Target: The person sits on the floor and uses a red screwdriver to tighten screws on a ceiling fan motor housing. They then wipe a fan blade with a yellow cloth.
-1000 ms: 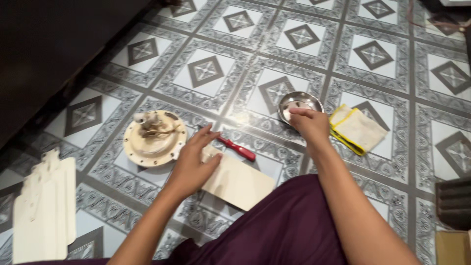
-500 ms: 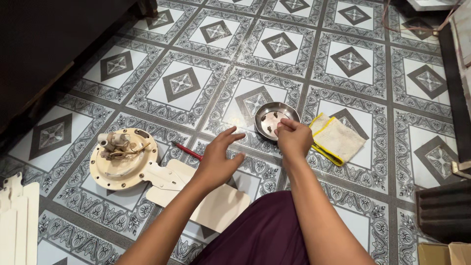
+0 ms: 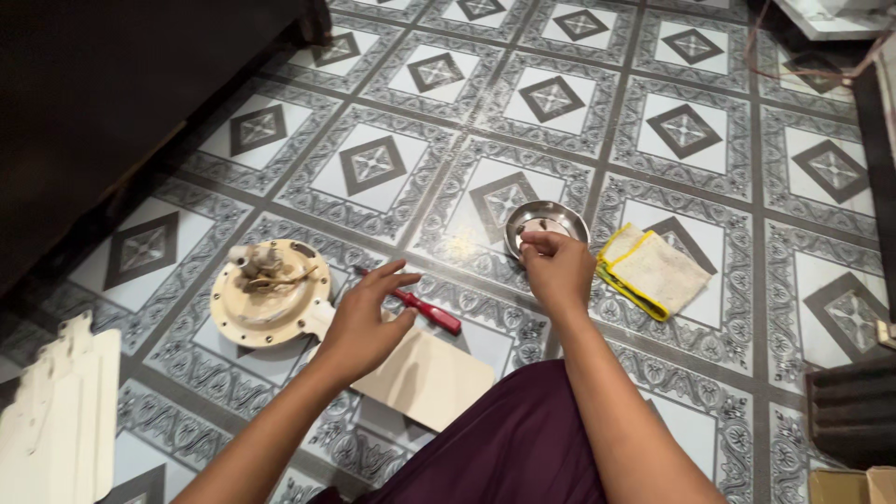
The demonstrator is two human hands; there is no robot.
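You had no labels, signs or screens before you. The one likely package was a tan cardboard box (image 3: 851,486), its corner showing at the bottom right edge of the view, on the tiled floor (image 3: 373,163) below a dark ribbed block (image 3: 854,415).

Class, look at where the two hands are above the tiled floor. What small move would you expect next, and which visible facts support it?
Probably the right hand lifts away from the steel bowl towards the cream blade. Its pinched fingertips sit at the bowl's near rim, where small dark parts lie, though whether it holds one cannot be seen. The left hand hovers open over the blade, beside the red-handled screwdriver.
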